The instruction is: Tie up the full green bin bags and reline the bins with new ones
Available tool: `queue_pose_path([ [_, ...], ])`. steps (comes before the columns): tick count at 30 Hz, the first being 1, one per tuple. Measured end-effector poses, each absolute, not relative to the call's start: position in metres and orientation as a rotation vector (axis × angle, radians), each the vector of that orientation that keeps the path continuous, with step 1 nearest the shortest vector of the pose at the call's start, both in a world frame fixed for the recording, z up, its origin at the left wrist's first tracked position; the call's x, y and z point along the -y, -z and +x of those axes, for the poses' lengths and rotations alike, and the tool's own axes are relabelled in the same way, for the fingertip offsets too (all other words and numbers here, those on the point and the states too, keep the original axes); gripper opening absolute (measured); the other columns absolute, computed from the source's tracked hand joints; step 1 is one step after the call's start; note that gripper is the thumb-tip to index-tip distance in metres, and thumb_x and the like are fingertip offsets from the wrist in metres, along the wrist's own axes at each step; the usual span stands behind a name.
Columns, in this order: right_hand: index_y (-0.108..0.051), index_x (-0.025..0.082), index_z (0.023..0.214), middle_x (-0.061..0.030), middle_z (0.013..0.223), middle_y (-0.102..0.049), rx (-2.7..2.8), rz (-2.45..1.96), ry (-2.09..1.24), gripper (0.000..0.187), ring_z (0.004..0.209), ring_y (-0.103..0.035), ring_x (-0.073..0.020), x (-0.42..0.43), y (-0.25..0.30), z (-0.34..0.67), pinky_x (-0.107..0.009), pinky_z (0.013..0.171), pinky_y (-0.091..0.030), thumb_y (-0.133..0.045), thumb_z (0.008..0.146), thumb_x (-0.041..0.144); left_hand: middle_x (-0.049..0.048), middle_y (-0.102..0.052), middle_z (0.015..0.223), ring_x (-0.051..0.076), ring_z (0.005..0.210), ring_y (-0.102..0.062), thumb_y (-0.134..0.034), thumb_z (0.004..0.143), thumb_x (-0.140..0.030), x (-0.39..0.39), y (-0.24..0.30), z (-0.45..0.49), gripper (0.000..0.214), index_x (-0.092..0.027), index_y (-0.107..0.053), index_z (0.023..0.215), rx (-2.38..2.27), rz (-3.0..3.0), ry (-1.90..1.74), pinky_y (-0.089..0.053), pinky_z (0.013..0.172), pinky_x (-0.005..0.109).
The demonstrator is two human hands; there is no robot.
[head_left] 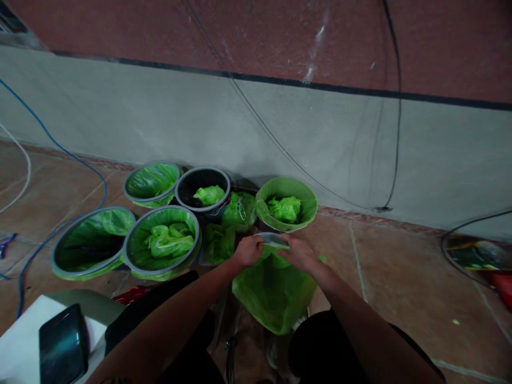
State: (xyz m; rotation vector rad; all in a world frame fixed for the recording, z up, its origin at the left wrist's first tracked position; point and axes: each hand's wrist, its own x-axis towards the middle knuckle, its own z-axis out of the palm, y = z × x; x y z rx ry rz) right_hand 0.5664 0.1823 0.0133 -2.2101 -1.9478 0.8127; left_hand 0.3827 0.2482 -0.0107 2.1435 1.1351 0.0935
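Between my knees hangs a green plastic bag [276, 290], its mouth spread wide toward me. My left hand [248, 252] is closed on the far edge of the bag, at the grey rim of a bin [270, 238] that shows only in part. Just to the right, my right hand [299, 253] grips the same edge, fingers bent over it. The rest of that bin is hidden behind the bag and my hands. Past my hands stands a bin lined in pale green [308, 205] with a crumpled green bag [285, 209] inside.
Several grey-rimmed bins stand to the left, including a black bin [184, 186] and a green-lined bin [132, 261]. Beside them sits a tied green bag [240, 210]. A phone [64, 344] lies on a white surface at lower left. A blue cable [60, 146] crosses the tiled floor.
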Motion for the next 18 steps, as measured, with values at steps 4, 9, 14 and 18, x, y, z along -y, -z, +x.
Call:
queue_pose_path([
  [4, -0.072, 0.023, 0.108, -0.0053, 0.1, -0.075, 2.01, -2.177, -0.797, 0.024, 0.095, -0.068, -0.0199, -0.187, -0.019, 0.562, -0.027, 0.082, -0.047, -0.053, 0.094, 0.028, 0.0026, -0.075, 0.092, 0.016, 0.085, -0.068, -0.047, 0.093, -0.021, -0.245, 0.004, 0.385, 0.027, -0.02, -0.073, 0.099, -1.091, 2.155, -0.136, -0.049, 0.082, 0.023],
  [9, -0.074, 0.024, 0.099, -0.0056, 0.092, -0.076, 1.839, -2.338, -0.639, 0.026, 0.09, -0.069, -0.0196, -0.189, -0.023, 0.569, -0.025, 0.075, -0.046, -0.049, 0.096, 0.029, 0.0026, -0.074, 0.092, 0.016, 0.087, -0.068, -0.049, 0.092, -0.023, -0.246, 0.003, 0.381, 0.023, -0.02, -0.071, 0.096, -1.145, 2.219, -0.008, -0.049, 0.081, 0.023],
  [14, -0.076, 0.021, 0.094, -0.0089, 0.095, -0.077, 1.682, -2.542, -0.607, 0.026, 0.091, -0.071, -0.0221, -0.189, -0.024, 0.585, -0.026, 0.073, -0.047, -0.051, 0.092, 0.026, 0.005, -0.075, 0.102, 0.019, 0.097, -0.069, -0.05, 0.092, -0.022, -0.253, 0.007, 0.376, 0.023, -0.02, -0.072, 0.1, -1.249, 2.244, 0.121, -0.049, 0.09, 0.026],
  [18, -0.077, 0.018, 0.088, -0.0128, 0.09, -0.076, 1.635, -2.61, -0.727, 0.024, 0.086, -0.072, -0.0261, -0.186, -0.02, 0.594, -0.031, 0.072, -0.05, -0.055, 0.089, 0.026, 0.0071, -0.075, 0.106, 0.02, 0.1, -0.069, -0.05, 0.093, -0.02, -0.256, 0.007, 0.374, 0.026, -0.017, -0.072, 0.106, -1.335, 2.195, 0.126, -0.05, 0.092, 0.028],
])
